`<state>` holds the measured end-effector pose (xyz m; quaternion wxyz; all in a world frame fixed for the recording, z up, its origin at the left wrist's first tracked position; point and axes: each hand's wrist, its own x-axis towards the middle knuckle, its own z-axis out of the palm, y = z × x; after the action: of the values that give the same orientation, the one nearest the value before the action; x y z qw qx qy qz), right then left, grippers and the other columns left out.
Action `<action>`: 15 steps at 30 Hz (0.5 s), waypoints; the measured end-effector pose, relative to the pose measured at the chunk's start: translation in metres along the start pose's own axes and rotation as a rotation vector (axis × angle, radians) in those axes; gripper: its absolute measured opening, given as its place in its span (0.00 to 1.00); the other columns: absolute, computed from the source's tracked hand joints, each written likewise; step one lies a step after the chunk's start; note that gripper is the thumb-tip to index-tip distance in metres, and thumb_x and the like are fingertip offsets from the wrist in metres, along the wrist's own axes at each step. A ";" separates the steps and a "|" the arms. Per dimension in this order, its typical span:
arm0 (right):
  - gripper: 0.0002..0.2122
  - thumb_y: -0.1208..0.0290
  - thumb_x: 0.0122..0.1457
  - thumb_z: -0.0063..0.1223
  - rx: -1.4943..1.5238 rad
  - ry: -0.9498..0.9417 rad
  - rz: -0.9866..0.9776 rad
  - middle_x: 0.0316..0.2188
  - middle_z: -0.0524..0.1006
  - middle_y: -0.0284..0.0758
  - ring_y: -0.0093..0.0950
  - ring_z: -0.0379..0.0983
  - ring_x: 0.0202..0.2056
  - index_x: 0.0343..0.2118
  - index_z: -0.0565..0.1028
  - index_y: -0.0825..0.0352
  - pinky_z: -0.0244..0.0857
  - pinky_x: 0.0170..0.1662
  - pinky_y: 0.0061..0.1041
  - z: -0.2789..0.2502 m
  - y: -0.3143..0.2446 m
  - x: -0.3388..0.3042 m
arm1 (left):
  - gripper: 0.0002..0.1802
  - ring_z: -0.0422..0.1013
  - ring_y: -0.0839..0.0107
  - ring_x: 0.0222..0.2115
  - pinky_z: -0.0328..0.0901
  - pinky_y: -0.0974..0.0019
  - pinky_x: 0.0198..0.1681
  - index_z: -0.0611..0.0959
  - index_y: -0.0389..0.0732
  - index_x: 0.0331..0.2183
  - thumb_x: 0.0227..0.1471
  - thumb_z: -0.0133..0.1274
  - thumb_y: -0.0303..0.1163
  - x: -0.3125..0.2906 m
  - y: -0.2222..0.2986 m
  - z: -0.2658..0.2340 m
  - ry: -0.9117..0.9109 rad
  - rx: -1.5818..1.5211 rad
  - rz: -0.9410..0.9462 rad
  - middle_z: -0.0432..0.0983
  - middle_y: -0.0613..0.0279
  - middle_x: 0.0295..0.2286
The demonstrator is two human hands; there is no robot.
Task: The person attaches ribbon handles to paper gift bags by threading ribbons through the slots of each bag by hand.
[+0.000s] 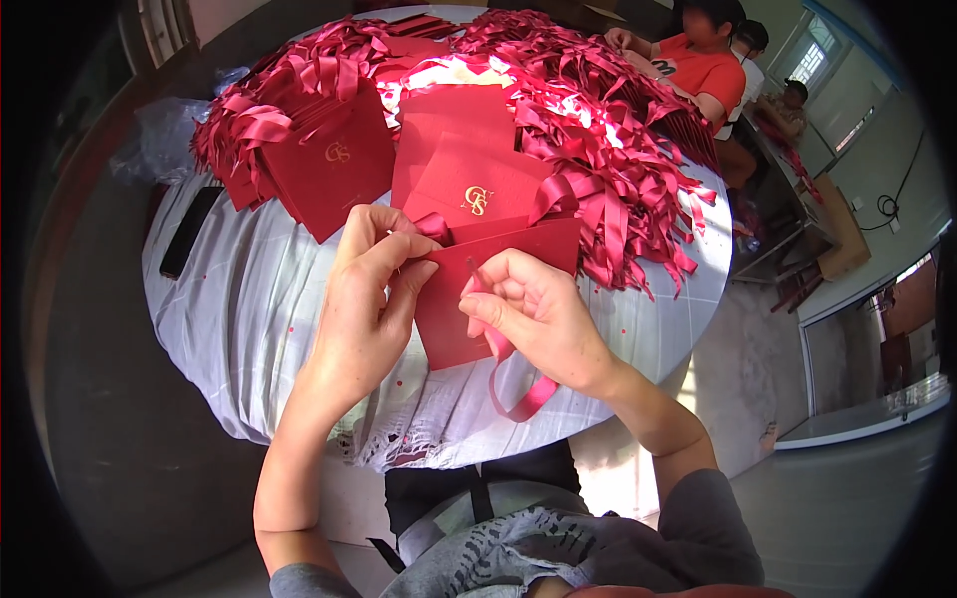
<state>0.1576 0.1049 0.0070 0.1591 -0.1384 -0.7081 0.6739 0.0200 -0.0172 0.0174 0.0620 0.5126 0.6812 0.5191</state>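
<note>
The left hand point(371, 284) pinches the upper left edge of a red card point(469, 309) between thumb and fingers; the right hand point(533, 314) grips a red ribbon point(518, 394) at the card's middle, thumb and forefinger closed on it, and the ribbon's loose end curls down below the wrist, over the table's near edge; the card sits tilted between both hands, just above the pale tablecloth point(249, 329). Just behind the hands lies a folded red envelope with a gold emblem point(477, 194), its own ribbon tied at the right; to the left a stack of similar red envelopes point(334, 164) leans against a heap of ribboned ones; a great tangle of red ribbons point(608, 140) covers the far half of the round table. A dark phone point(187, 231) lies at the table's left rim. Across the table sits a person in an orange shirt point(703, 70), hands at the pile.
</note>
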 end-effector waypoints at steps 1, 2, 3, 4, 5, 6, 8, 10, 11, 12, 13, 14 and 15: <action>0.05 0.76 0.61 0.49 0.000 0.002 0.000 0.25 0.74 0.33 0.16 0.71 0.25 0.34 0.69 0.72 0.65 0.26 0.15 0.000 0.000 0.000 | 0.06 0.65 0.68 0.38 0.64 0.70 0.41 0.77 0.30 0.33 0.49 0.50 0.15 0.000 0.000 0.001 -0.002 -0.001 0.001 0.64 0.59 0.36; 0.05 0.75 0.62 0.48 0.015 -0.006 -0.011 0.24 0.74 0.32 0.15 0.68 0.22 0.36 0.70 0.71 0.63 0.25 0.14 0.000 0.001 -0.001 | 0.07 0.65 0.67 0.36 0.63 0.70 0.37 0.78 0.31 0.32 0.48 0.51 0.14 0.000 -0.002 0.001 0.021 -0.006 0.030 0.64 0.58 0.35; 0.05 0.75 0.62 0.47 0.030 -0.014 -0.023 0.23 0.73 0.31 0.14 0.65 0.19 0.38 0.70 0.70 0.60 0.24 0.13 0.001 0.001 -0.002 | 0.08 0.65 0.67 0.34 0.63 0.70 0.33 0.78 0.31 0.32 0.46 0.51 0.13 0.000 -0.002 0.002 0.045 -0.011 0.059 0.64 0.57 0.34; 0.05 0.75 0.62 0.47 0.028 -0.013 -0.024 0.23 0.73 0.31 0.14 0.65 0.19 0.38 0.70 0.70 0.60 0.24 0.13 0.001 0.000 -0.003 | 0.08 0.65 0.67 0.34 0.63 0.70 0.33 0.78 0.31 0.32 0.46 0.51 0.13 -0.001 -0.002 0.002 0.045 -0.012 0.060 0.64 0.57 0.34; 0.06 0.74 0.63 0.46 0.025 -0.010 -0.030 0.22 0.73 0.31 0.14 0.65 0.19 0.38 0.71 0.70 0.60 0.23 0.13 0.001 0.000 -0.003 | 0.08 0.65 0.66 0.34 0.63 0.69 0.34 0.78 0.31 0.32 0.46 0.51 0.13 -0.002 -0.001 0.002 0.048 -0.018 0.052 0.64 0.57 0.34; 0.07 0.73 0.63 0.46 0.022 -0.007 -0.036 0.22 0.72 0.30 0.14 0.65 0.19 0.38 0.72 0.71 0.59 0.23 0.13 0.001 0.000 -0.003 | 0.08 0.65 0.65 0.34 0.63 0.68 0.34 0.78 0.31 0.32 0.46 0.51 0.13 -0.002 -0.001 0.003 0.051 -0.024 0.044 0.64 0.56 0.34; 0.06 0.73 0.63 0.47 0.000 -0.004 -0.022 0.22 0.72 0.30 0.13 0.65 0.19 0.36 0.72 0.71 0.59 0.23 0.12 0.001 0.001 -0.004 | 0.08 0.66 0.64 0.34 0.63 0.68 0.35 0.78 0.31 0.32 0.45 0.51 0.13 0.000 -0.001 0.005 0.054 -0.004 0.071 0.64 0.55 0.33; 0.06 0.73 0.63 0.47 -0.020 -0.001 -0.007 0.21 0.72 0.29 0.13 0.64 0.19 0.34 0.72 0.71 0.59 0.23 0.12 0.002 0.003 -0.004 | 0.08 0.66 0.63 0.34 0.63 0.67 0.36 0.78 0.31 0.32 0.45 0.51 0.13 0.000 -0.004 0.006 0.056 0.017 0.095 0.65 0.55 0.33; 0.06 0.73 0.62 0.48 -0.083 0.038 -0.028 0.21 0.72 0.29 0.12 0.65 0.19 0.33 0.72 0.71 0.59 0.23 0.12 0.005 0.005 -0.003 | 0.09 0.66 0.61 0.35 0.63 0.66 0.37 0.78 0.31 0.32 0.44 0.52 0.13 0.000 -0.006 0.007 0.065 0.032 0.118 0.65 0.54 0.33; 0.05 0.74 0.62 0.48 -0.146 0.077 -0.049 0.21 0.72 0.28 0.11 0.65 0.19 0.31 0.72 0.70 0.59 0.23 0.12 0.006 0.007 -0.002 | 0.09 0.66 0.60 0.35 0.63 0.65 0.38 0.78 0.31 0.32 0.43 0.52 0.13 -0.001 -0.007 0.007 0.074 0.048 0.141 0.65 0.53 0.33; 0.05 0.74 0.62 0.48 -0.147 0.079 -0.051 0.21 0.72 0.28 0.11 0.65 0.19 0.31 0.72 0.70 0.59 0.23 0.12 0.008 0.007 -0.003 | 0.09 0.66 0.60 0.35 0.63 0.65 0.38 0.78 0.31 0.32 0.43 0.52 0.13 -0.001 -0.006 0.007 0.073 0.047 0.143 0.65 0.53 0.33; 0.05 0.74 0.61 0.49 -0.177 0.091 -0.068 0.20 0.72 0.27 0.11 0.65 0.20 0.30 0.72 0.70 0.58 0.23 0.12 0.008 0.007 -0.005 | 0.10 0.66 0.59 0.35 0.63 0.65 0.38 0.78 0.31 0.32 0.42 0.53 0.14 -0.002 -0.004 0.007 0.069 0.040 0.137 0.65 0.53 0.34; 0.05 0.75 0.61 0.50 -0.207 0.103 -0.085 0.19 0.72 0.27 0.10 0.65 0.20 0.29 0.72 0.70 0.58 0.23 0.12 0.009 0.007 -0.005 | 0.10 0.66 0.58 0.36 0.63 0.64 0.39 0.78 0.31 0.31 0.41 0.54 0.14 -0.003 -0.002 0.008 0.065 0.033 0.131 0.66 0.52 0.34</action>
<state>0.1588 0.0951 -0.0010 0.2086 -0.1585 -0.7699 0.5819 0.0245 -0.0145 0.0108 -0.0026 0.5399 0.6563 0.5271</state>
